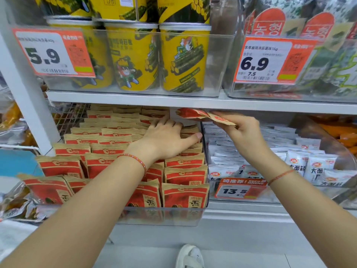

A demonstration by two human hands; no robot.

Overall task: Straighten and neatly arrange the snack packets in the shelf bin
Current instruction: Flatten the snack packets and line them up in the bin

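On the lower shelf, clear bin (164, 217) of red-and-kraft snack packets (185, 192) | left hand (166, 138) fingers spread flat on the back rows, grasping nothing | right hand (243, 130) pinches one lifted packet (199, 115) | step: re-inserting it | next: slot it upright into the gap.

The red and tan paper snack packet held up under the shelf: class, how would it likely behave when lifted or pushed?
The red and tan paper snack packet probably flexes; it bends in the right hand grip. Likely light, since fingertips alone hold it. The standing packets lean, so pushing may topple them.
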